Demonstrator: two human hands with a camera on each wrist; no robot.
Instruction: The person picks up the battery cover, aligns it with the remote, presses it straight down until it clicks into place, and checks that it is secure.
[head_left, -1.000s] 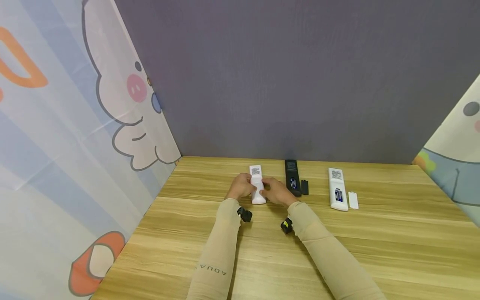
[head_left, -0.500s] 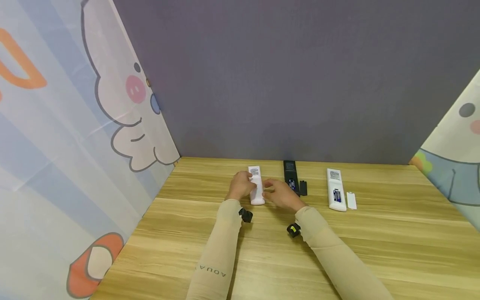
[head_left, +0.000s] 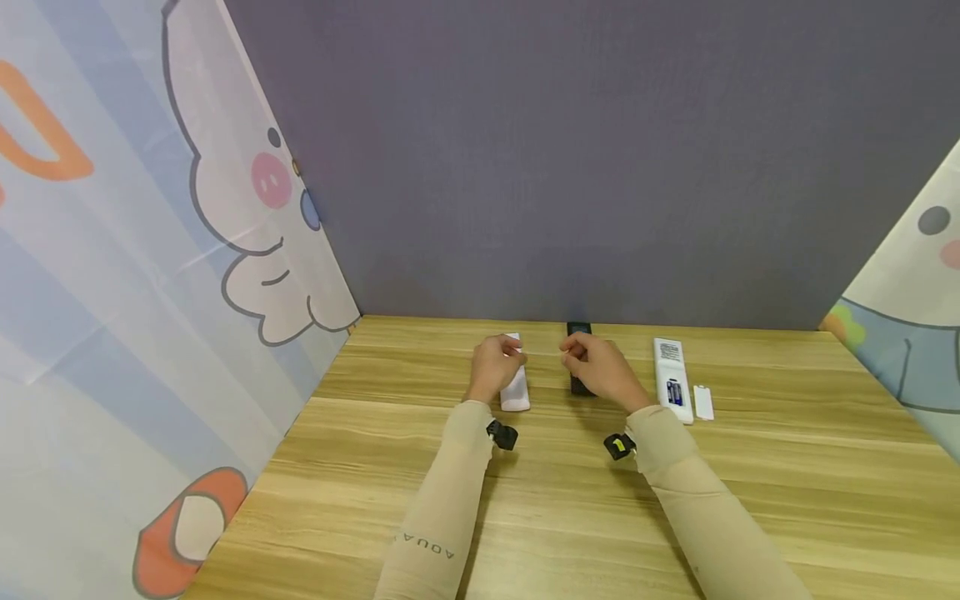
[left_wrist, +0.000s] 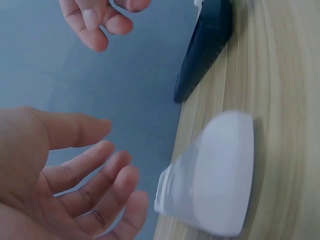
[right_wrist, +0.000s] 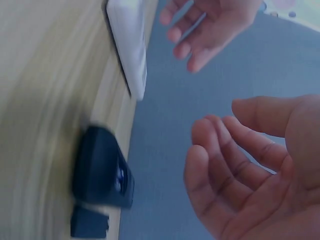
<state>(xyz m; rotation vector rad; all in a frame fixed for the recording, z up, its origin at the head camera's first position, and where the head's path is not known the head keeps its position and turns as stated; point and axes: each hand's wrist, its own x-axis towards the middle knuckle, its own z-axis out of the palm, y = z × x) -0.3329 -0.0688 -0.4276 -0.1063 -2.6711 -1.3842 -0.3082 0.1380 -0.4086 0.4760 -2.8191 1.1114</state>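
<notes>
Face down on the wooden table lies a white remote control [head_left: 515, 392], its back closed. My left hand [head_left: 495, 365] hovers just over it, fingers loosely bent and holding nothing; the left wrist view shows a gap between that hand [left_wrist: 85, 175] and the remote [left_wrist: 215, 175]. Above the black remote [head_left: 579, 383] hangs my right hand [head_left: 603, 371], hiding much of it. In the right wrist view this hand [right_wrist: 245, 165] has relaxed fingers and nothing in them. Batteries show in the black remote [right_wrist: 100, 167], and its loose black cover [right_wrist: 89, 222] lies beside it.
Farther right lies another white remote [head_left: 672, 379] with batteries in its uncovered compartment. Its white cover [head_left: 703, 402] is just right of it. A dark grey panel [head_left: 525, 167] stands along the table's back edge, and a printed curtain [head_left: 150, 292] hangs at the left.
Both hands have come away from the left white remote. My right hand has moved right, over the black remote; my left has lifted slightly and shifted a little right.
</notes>
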